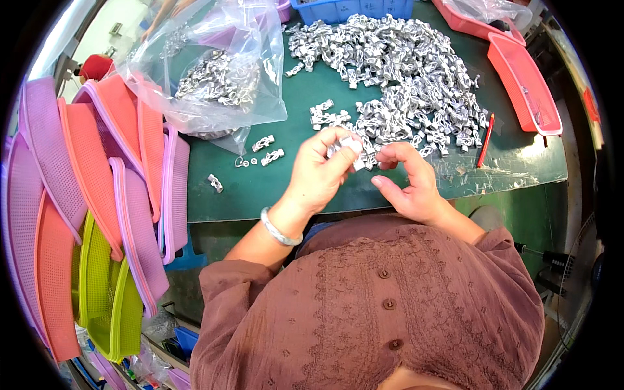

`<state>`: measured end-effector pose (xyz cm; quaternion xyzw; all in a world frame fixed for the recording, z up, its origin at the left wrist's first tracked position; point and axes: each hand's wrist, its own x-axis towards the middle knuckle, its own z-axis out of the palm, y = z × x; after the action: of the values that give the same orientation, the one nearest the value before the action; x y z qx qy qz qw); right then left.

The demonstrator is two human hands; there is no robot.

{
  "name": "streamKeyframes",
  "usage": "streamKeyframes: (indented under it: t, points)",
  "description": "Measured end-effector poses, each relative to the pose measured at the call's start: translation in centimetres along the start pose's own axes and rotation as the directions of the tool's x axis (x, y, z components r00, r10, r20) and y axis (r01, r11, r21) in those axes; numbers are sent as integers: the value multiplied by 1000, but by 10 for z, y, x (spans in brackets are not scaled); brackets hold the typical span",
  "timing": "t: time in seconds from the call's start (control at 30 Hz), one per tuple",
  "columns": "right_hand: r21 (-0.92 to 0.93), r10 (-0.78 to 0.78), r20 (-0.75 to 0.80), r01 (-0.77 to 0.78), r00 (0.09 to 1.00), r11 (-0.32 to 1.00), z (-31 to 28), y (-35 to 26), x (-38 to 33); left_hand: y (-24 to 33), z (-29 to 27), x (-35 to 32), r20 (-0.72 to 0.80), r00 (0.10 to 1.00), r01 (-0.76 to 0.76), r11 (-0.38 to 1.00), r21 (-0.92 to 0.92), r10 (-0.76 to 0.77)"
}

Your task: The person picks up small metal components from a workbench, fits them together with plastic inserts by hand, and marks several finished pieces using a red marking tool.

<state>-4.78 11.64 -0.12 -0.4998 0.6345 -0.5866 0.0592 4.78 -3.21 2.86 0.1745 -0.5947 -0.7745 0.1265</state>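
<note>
Brown blouse on show, embroidered around its round brown buttons, and a pale bangle circles the left wrist!

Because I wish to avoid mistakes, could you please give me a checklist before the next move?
1. Left hand holds a pale piece: ok.
2. Right hand open and empty: ok.
3. Pile of grey parts near both hands: ok.
4. Red pencil clear of right hand: ok.
5. Every part in the pile: not ok, loose parts lie by the clear bag.
6. Pale piece's full shape: cannot tell, hand partly covers it.
</note>
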Motion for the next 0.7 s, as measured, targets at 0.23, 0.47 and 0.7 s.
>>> streamKeyframes:
  t: [0.23,0.47,0.7]
  points:
    - [-59,-86,23,87,996,994,-4,2,2,97,-47,48,173,498,-519,132,844,850]
    - [-59,-102,27,104,994,993,-6,3,2,158,-101,75,271,452,-25,-291,956,850]
    - [-78,-101,55,105,993,991,-6,10,4,57,-23,28,468,640,-592,3,806,609]
